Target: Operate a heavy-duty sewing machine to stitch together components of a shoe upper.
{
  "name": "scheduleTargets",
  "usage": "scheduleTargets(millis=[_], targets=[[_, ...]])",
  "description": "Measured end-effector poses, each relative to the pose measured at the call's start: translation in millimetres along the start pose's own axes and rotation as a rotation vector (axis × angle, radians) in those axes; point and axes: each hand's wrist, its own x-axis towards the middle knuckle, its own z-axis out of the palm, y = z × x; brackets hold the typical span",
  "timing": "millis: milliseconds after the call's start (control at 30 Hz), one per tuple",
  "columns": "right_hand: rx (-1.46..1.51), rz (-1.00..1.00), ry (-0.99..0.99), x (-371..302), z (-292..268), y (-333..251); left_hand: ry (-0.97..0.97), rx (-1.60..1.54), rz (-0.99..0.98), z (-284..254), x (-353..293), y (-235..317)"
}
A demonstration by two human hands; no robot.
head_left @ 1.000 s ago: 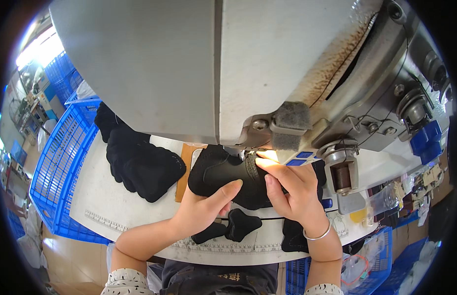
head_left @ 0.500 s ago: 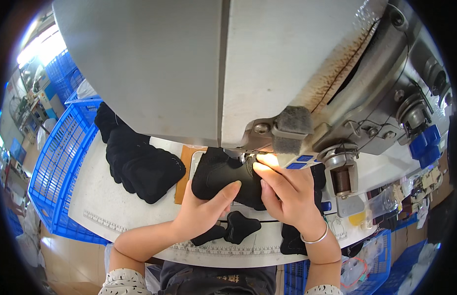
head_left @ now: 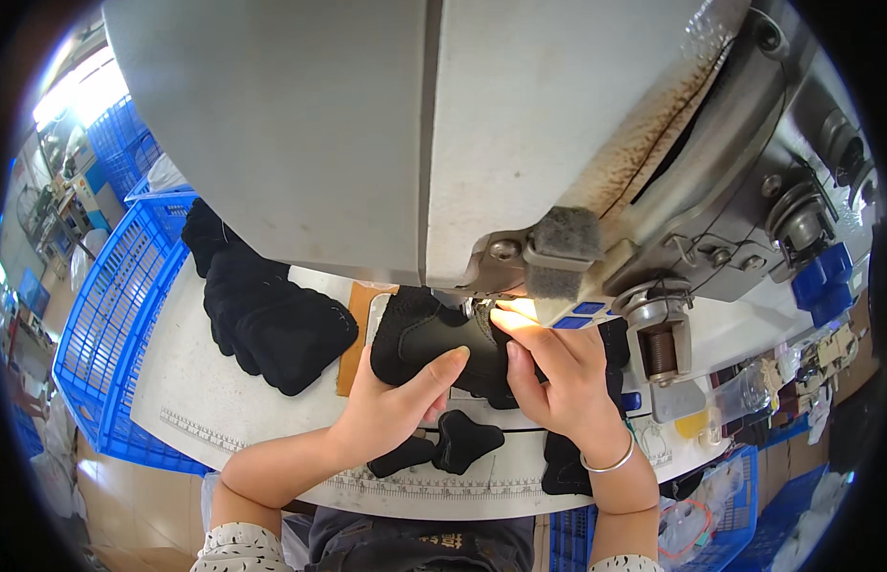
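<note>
A black fabric piece [head_left: 443,345], shaped like part of a shoe upper with a mesh edge and a smooth panel, lies under the lit needle area of a sewing machine [head_left: 319,143]. My left hand [head_left: 391,408] grips its near left side, thumb on top and the other fingers mostly hidden beneath. On the right side, my right hand [head_left: 558,381] presses the piece with its index finger stretched toward the presser foot [head_left: 478,307]. The right thumb lies at the near edge, and the fingers hold the fabric down. The needle's tip cannot be made out.
A stack of black pieces [head_left: 272,324] lies left on the white table [head_left: 191,381]. Small black pieces [head_left: 467,441] rest near the front ruler [head_left: 463,488]. A blue basket [head_left: 110,334] stands at left, a brown thread spool [head_left: 660,351] hangs at right.
The fabric piece has turned and shifted slightly under the presser foot, showing more of its stitched seam on the left. Both hands keep their hold, moving only a little.
</note>
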Motion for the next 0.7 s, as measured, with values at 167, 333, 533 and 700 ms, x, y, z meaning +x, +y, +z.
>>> scheduleTargets(millis=[167, 333, 533, 700], targets=[[-0.007, 0.027, -0.042, 1, -1, -1, 0.019, 0.027, 0.044, 1, 3, 1], [-0.015, -0.028, -0.007, 1, -2, -5, -0.009, 0.020, 0.025, -5, 6, 2], [-0.027, -0.031, -0.011, 3, -4, -5, 0.019, 0.022, 0.030, -9, 11, -1], [-0.073, -0.035, -0.023, -1, -2, -4, 0.001, 0.009, 0.058, -13, 16, 2]])
